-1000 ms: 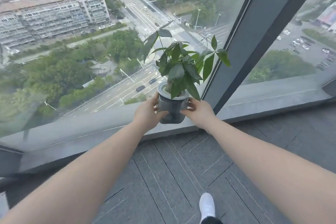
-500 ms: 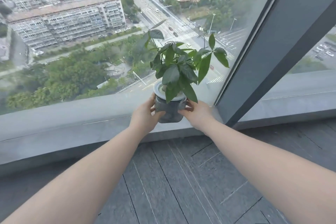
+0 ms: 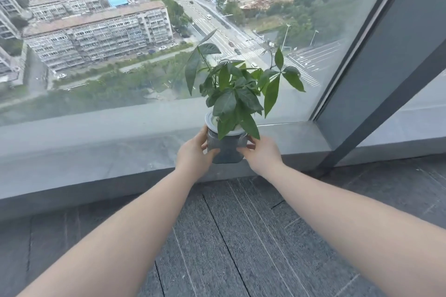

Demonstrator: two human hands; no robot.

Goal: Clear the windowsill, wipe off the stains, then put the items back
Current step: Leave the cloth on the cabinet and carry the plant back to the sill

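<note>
A small green plant in a grey ribbed pot (image 3: pixel 226 149) with a white rim is held upright over the front part of the grey stone windowsill (image 3: pixel 96 159). My left hand (image 3: pixel 193 154) grips the pot's left side and my right hand (image 3: pixel 261 154) grips its right side. The pot's bottom sits near the sill's front edge; I cannot tell whether it rests on the sill or hovers just above it. Broad leaves hang over the rim and hide most of the pot's top.
A large window pane (image 3: pixel 120 43) rises behind the sill, with a city street far below. A dark slanted window frame post (image 3: pixel 386 67) meets the sill on the right. Dark grey carpet tiles (image 3: pixel 229 236) cover the floor under my arms.
My view has tilted up and shifted, so the sill and pot sit lower in the picture. Both hands still hold the pot; my shoe has left the view.
</note>
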